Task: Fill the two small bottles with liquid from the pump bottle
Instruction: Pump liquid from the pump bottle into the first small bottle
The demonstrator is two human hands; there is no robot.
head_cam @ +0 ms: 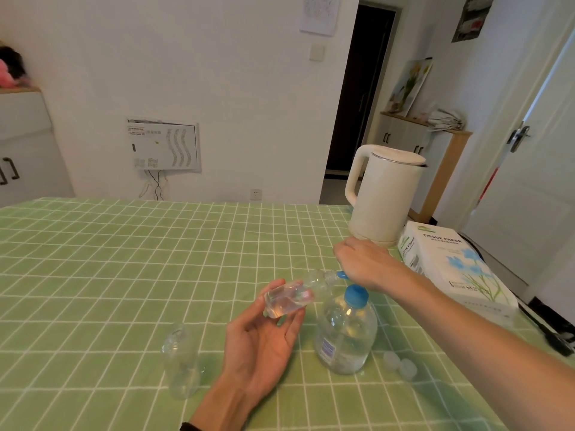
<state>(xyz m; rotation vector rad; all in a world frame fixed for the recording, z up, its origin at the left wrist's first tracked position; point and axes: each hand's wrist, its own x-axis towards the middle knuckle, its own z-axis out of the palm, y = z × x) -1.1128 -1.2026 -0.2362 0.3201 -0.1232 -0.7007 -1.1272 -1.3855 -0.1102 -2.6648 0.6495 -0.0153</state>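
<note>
Nearest me, the spare bottle (182,365) stands open-mouthed on the bench (93,275), at 9 o'clock of my left hand (261,340), waiting its turn. Two caps (399,366) lie at 3 o'clock of the pump bottle (345,334). My left hand's fingers and thumb pinch the tilted bottle (287,299), its mouth aimed toward 1 o'clock to meet the blue spout (341,274). My right hand (364,264) lies palm-down over the pump head, probably to press. Its fingers are hidden, so I cannot tell its grip.
</note>
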